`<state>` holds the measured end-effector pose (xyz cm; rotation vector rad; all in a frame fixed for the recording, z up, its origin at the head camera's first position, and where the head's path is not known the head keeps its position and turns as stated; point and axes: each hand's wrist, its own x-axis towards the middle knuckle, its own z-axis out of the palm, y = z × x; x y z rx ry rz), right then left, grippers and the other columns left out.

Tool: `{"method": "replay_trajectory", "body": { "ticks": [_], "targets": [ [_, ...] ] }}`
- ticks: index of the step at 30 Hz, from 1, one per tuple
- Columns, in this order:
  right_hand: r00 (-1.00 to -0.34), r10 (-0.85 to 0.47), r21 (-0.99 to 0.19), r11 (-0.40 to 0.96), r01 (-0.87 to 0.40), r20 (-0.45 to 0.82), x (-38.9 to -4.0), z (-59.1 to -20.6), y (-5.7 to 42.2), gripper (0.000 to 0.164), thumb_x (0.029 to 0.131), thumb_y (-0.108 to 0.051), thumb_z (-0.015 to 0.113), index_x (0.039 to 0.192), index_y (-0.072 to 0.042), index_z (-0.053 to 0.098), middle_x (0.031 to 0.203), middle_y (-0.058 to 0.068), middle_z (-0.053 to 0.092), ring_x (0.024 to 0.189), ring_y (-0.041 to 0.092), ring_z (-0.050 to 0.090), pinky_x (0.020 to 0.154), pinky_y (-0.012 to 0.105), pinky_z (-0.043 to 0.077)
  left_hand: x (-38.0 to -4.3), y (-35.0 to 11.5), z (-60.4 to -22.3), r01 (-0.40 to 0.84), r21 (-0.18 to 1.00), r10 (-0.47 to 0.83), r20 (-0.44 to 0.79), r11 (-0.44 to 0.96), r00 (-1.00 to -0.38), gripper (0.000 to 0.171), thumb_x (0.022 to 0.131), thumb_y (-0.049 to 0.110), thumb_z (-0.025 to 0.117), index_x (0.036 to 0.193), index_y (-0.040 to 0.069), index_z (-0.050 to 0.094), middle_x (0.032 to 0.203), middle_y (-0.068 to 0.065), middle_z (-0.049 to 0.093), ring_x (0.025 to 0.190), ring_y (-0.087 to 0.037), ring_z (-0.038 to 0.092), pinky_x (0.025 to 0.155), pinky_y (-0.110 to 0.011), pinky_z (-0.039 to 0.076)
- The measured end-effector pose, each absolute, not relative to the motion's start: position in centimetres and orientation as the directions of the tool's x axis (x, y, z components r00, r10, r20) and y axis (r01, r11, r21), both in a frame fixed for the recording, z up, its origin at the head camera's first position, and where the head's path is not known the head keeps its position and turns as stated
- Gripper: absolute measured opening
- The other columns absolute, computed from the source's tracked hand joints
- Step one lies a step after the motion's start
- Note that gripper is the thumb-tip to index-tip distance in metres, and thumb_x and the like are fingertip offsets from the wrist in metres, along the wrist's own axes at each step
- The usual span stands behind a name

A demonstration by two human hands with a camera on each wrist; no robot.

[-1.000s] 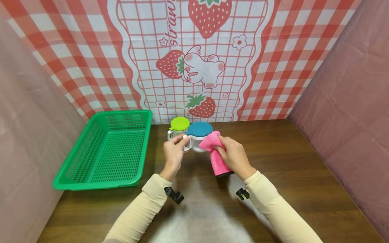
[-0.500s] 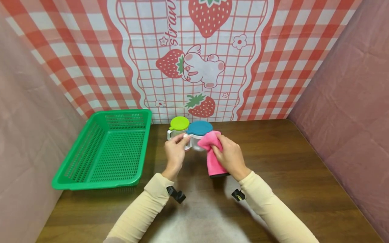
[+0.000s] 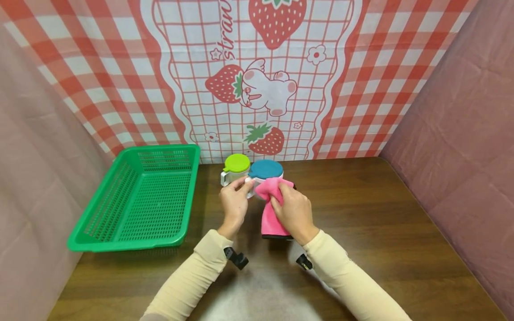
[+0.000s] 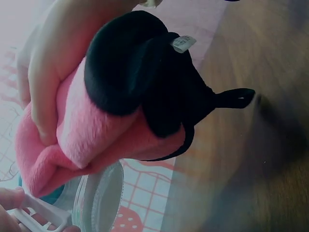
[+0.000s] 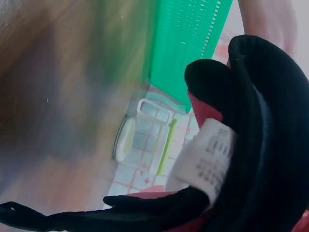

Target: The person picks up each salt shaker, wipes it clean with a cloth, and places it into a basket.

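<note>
A clear jar with a blue lid [image 3: 267, 168] and a white handle [image 4: 46, 212] is between the hands in the head view. My left hand [image 3: 234, 203] pinches that handle from the left. Bunched in my right hand [image 3: 297, 211] is a pink cloth [image 3: 274, 220], pressed to the jar's front and hiding most of its body. Black trim, a loop and a white tag [image 4: 183, 43] show on the cloth in the left wrist view. Close behind on the left stands a smaller jar with a lime-green lid [image 3: 237, 163], its handle also white.
A green plastic basket [image 3: 120, 246] with slotted walls sits on the left of the wooden table [image 3: 373, 232]. Behind the jars hangs a red checked strawberry curtain [image 3: 265, 80]. Pink cloth walls close off both sides.
My right hand has slid left with the pink cloth across the jar's front, covering more of it. The left hand keeps its grip and has shifted slightly right.
</note>
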<state>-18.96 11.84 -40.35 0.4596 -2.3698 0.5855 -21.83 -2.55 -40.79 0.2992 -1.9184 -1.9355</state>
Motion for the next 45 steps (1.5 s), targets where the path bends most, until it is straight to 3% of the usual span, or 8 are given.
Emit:
{"method": "replay_trajectory", "body": {
  "ticks": [8, 15, 21, 25, 36, 42, 45],
  "targets": [
    [-0.703, -0.184, -0.199, 0.883, -0.426, 0.686, -18.5, -41.0, 11.1, 0.027, 0.081, -0.02, 0.077, 0.083, -0.006, 0.054, 0.061, 0.01, 0.059, 0.057, 0.033, 0.062, 0.048, 0.046, 0.049, -21.8, -2.4, -41.0, 0.153, 0.988, -0.431, 0.15, 0.029, -0.89, 0.02, 0.08, 0.009, 0.078, 0.097, -0.002, 0.076, 0.091, -0.02, 0.074, 0.07, -0.004, 0.063, 0.06, -0.013, 0.05],
    [-0.733, -0.2, -0.19, 0.891, -0.412, 0.65, -18.4, -42.1, 11.5, 0.026, 0.081, -0.02, 0.077, 0.085, -0.007, 0.055, 0.061, 0.009, 0.059, 0.057, 0.03, 0.062, 0.048, 0.044, 0.049, -21.9, -2.6, -41.3, 0.154, 0.987, -0.442, 0.154, 0.035, -0.884, 0.02, 0.08, 0.012, 0.079, 0.095, -0.001, 0.077, 0.09, -0.019, 0.075, 0.069, -0.005, 0.064, 0.061, -0.016, 0.053],
    [-0.777, -0.199, -0.211, 0.895, -0.392, 0.597, -18.4, -43.2, 12.3, 0.023, 0.081, -0.018, 0.075, 0.085, -0.007, 0.054, 0.065, 0.01, 0.061, 0.06, 0.033, 0.063, 0.051, 0.047, 0.05, -21.8, -2.9, -41.4, 0.126, 0.992, -0.433, 0.101, -0.029, -0.896, 0.021, 0.081, 0.011, 0.078, 0.098, -0.001, 0.076, 0.093, -0.02, 0.074, 0.069, -0.01, 0.066, 0.062, -0.038, 0.061],
    [-0.784, -0.207, -0.223, 0.889, -0.401, 0.585, -18.5, -43.4, 12.8, 0.023, 0.08, -0.016, 0.075, 0.082, -0.007, 0.054, 0.063, 0.01, 0.059, 0.059, 0.033, 0.063, 0.05, 0.047, 0.05, -21.8, -3.0, -41.4, 0.114, 0.993, -0.434, 0.084, -0.042, -0.897, 0.021, 0.082, 0.011, 0.077, 0.099, -0.001, 0.076, 0.095, -0.021, 0.074, 0.071, -0.012, 0.066, 0.064, -0.041, 0.061],
    [-0.739, -0.208, -0.225, 0.87, -0.439, 0.641, -18.2, -41.4, 12.7, 0.021, 0.081, -0.017, 0.075, 0.087, -0.006, 0.057, 0.064, 0.01, 0.06, 0.058, 0.032, 0.062, 0.05, 0.047, 0.051, -21.9, -3.0, -41.5, 0.116, 0.993, -0.447, 0.093, -0.023, -0.89, 0.02, 0.082, 0.012, 0.077, 0.098, 0.0, 0.076, 0.094, -0.02, 0.074, 0.072, -0.015, 0.067, 0.06, -0.032, 0.06],
    [-0.712, -0.216, -0.211, 0.862, -0.46, 0.669, -18.2, -40.4, 12.1, 0.021, 0.082, -0.017, 0.074, 0.085, -0.006, 0.057, 0.061, 0.01, 0.058, 0.054, 0.03, 0.06, 0.047, 0.044, 0.05, -21.6, -2.7, -41.8, 0.212, 0.973, -0.467, 0.231, 0.094, -0.853, 0.018, 0.082, 0.01, 0.077, 0.095, -0.001, 0.077, 0.091, -0.019, 0.075, 0.081, -0.025, 0.071, 0.069, -0.032, 0.06],
    [-0.705, -0.216, -0.195, 0.87, -0.453, 0.676, -18.3, -40.1, 11.7, 0.023, 0.082, -0.019, 0.075, 0.083, -0.006, 0.056, 0.059, 0.009, 0.058, 0.052, 0.029, 0.059, 0.044, 0.043, 0.048, -21.5, -2.5, -41.8, 0.247, 0.963, -0.47, 0.268, 0.109, -0.841, 0.018, 0.081, 0.01, 0.078, 0.095, -0.002, 0.077, 0.089, -0.019, 0.075, 0.08, -0.027, 0.071, 0.067, -0.024, 0.058]
  ]
}}
